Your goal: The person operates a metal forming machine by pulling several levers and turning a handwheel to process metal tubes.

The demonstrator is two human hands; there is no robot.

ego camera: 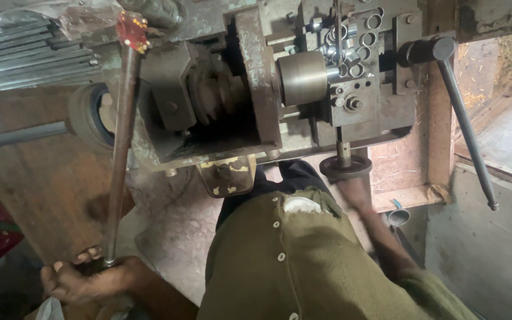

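Two hands at a metal machine (280, 89)
Left hand (84, 278) grips the long lever (120, 148); right hand (354, 192), blurred, meets the round wheel (345, 168), fingers unclear.

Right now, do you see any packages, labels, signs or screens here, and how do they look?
No labels, signs or screens show.
Clear plastic wrap: top left, crumpled over grey metal strips.
Red tag-like piece: atop the long lever, red with yellow spots.
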